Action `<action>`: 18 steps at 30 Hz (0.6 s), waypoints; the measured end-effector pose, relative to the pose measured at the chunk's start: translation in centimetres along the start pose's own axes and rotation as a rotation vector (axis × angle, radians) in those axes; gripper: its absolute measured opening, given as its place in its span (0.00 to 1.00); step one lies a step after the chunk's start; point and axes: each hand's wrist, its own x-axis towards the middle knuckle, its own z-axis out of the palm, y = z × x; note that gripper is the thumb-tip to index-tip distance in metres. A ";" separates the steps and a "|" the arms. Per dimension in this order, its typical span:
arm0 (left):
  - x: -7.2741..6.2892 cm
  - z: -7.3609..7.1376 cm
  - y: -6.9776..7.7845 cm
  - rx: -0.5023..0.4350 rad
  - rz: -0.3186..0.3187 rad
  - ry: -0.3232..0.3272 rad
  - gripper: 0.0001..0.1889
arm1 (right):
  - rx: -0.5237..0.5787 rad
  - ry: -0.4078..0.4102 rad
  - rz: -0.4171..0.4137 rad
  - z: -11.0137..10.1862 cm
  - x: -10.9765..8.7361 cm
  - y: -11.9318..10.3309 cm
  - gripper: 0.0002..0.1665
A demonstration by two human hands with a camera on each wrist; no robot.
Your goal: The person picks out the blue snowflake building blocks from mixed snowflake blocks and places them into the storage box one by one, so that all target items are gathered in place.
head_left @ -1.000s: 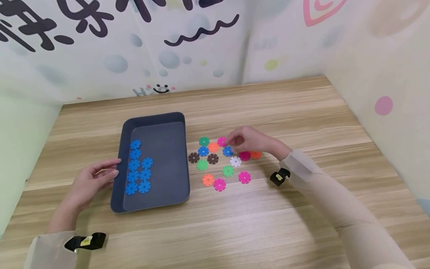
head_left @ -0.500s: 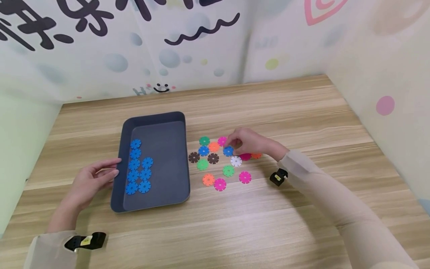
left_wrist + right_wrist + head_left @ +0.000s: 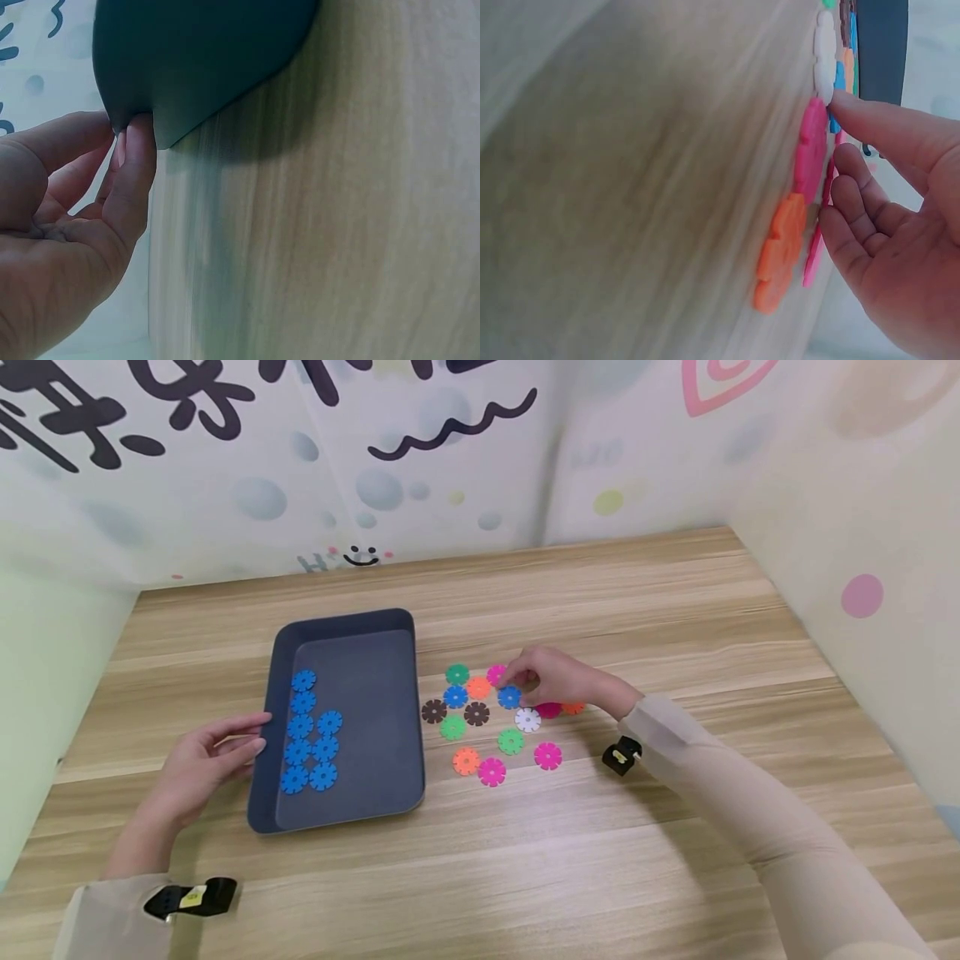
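Note:
In the head view, my left hand (image 3: 204, 766) pinches the left rim of a dark grey tray (image 3: 375, 727), thumb against the outer wall in the left wrist view. Flat blue snowflake discs (image 3: 302, 725) lie in two columns along the tray's left side. Right of the tray, my right hand (image 3: 553, 678) is down at a blue snowflake disc (image 3: 509, 697), which its thumb and index finger pinch at the edges. The right wrist view shows the thumb at that blue disc (image 3: 840, 75); the index fingertip is hidden there. The other fingers curl above a pink disc (image 3: 810, 154).
Loose discs surround the right hand: white (image 3: 527, 719), light green (image 3: 511, 741), orange (image 3: 466, 761), brown (image 3: 476, 714), dark green (image 3: 457, 674) and pink (image 3: 547, 756). Another blue disc (image 3: 455, 697) lies nearer the tray. Walls border the wooden table (image 3: 600, 860) at back and sides.
Over the last second my right hand has shifted slightly toward the blue disc and covers more of the pink disc beside it. My left hand and the tray stay put.

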 end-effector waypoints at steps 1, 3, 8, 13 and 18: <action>0.0 0.0 0.0 0.000 -0.001 0.000 0.21 | -0.003 -0.001 -0.003 0.0 0.0 0.0 0.20; 0.0 0.0 0.0 -0.001 -0.002 -0.001 0.21 | -0.013 -0.003 -0.011 0.0 0.0 0.1 0.20; 0.0 0.0 -0.1 -0.007 -0.004 0.001 0.21 | -0.055 -0.010 -0.028 0.0 0.1 -0.1 0.19; -0.1 0.0 -0.1 -0.013 -0.001 0.003 0.20 | -0.070 -0.021 -0.007 -0.1 0.2 -0.5 0.18; 0.0 0.0 -0.1 -0.027 0.005 0.000 0.20 | -0.056 -0.006 0.021 0.0 0.2 -0.6 0.17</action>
